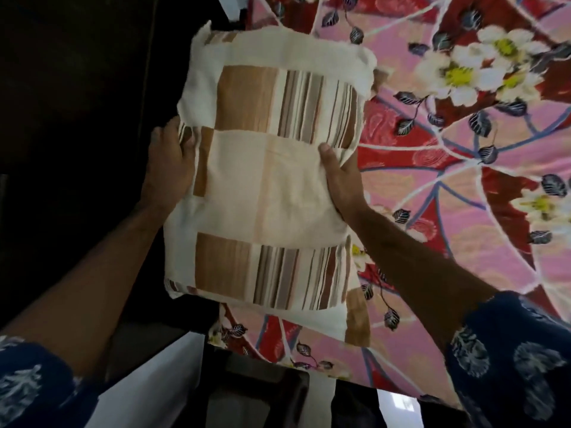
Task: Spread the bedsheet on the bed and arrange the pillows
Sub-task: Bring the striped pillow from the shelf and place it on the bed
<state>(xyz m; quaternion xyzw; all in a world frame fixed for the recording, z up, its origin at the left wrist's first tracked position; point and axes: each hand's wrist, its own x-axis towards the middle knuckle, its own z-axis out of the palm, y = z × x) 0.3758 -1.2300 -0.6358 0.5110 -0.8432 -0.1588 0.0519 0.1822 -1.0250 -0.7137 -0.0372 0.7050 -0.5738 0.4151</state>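
A cream pillow (272,186) with brown blocks and stripes fills the middle of the view, held up over the left edge of the bed. My left hand (168,162) grips its left side, thumb on top and fingers hidden behind. My right hand (340,180) grips its right side, thumb pressed into the fabric. A pink and red floral bedsheet (463,180) lies spread flat over the bed to the right and under the pillow. A loose flap of the pillow cover (355,319) hangs at the lower right corner.
Dark furniture or wall (71,88) runs along the left of the bed. A dark object (256,393) and a white surface (148,384) lie below the bed's near edge. My sleeves are navy with a pale print.
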